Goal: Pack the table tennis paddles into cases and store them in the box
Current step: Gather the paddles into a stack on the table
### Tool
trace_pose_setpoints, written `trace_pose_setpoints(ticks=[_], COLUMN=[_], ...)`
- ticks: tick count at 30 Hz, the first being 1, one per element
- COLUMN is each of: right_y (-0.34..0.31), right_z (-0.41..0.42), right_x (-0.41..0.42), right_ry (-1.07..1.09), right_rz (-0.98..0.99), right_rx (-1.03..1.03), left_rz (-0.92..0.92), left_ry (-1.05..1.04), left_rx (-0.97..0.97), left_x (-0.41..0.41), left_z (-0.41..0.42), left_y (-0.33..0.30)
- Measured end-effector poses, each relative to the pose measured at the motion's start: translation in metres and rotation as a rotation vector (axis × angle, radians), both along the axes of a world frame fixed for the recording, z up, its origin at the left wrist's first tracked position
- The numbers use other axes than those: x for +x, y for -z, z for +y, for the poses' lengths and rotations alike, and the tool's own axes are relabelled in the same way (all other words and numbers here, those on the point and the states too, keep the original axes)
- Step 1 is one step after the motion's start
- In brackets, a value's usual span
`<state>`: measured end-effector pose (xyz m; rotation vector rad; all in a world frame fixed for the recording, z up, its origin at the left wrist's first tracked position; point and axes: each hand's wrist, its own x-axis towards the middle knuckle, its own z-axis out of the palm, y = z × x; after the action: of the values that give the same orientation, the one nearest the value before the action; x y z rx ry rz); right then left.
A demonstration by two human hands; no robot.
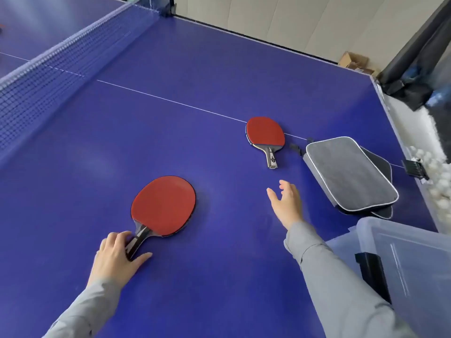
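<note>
Two red-faced paddles lie flat on the blue table (219, 276). The near paddle (164, 206) lies at lower left, and my left hand (119, 257) grips its dark handle with fingers and thumb curled around it. The far paddle (264, 134) lies on the white centre line, handle pointing toward me. My right hand (286, 203) hovers with spread, relaxed fingers just short of that handle, holding nothing. A grey case (351, 174) with white piping lies on top of a black case (380, 164) at the right. The clear plastic box (410, 259) stands at the lower right corner.
The net (61, 62) runs across the upper left. A bin of white balls (436, 176) hangs beyond the table's right edge. A cardboard box (353, 62) sits on the floor past the far edge, near a dark curtain (419, 59).
</note>
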<state>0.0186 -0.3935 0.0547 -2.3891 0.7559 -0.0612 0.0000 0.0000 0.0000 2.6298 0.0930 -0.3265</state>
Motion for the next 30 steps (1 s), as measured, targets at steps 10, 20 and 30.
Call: trace_pose_setpoints(ticks=[10,20,30], right_y=[0.044,0.067,0.063], right_z=[-0.037,-0.053,-0.028], right_x=[0.104,0.155,0.155], right_ry=[0.166,0.262,0.262], right_rz=[-0.053,0.045,-0.084], right_rx=[-0.134,-0.078,0.013], left_rz=[-0.079,0.082,0.035], left_ry=[-0.119,-0.204,-0.193], left_rx=[-0.098,-0.354,-0.351], left_x=[0.021,0.039,0.038], left_z=[-0.001,0.013,0.015], left_y=[0.013,0.014,0.024])
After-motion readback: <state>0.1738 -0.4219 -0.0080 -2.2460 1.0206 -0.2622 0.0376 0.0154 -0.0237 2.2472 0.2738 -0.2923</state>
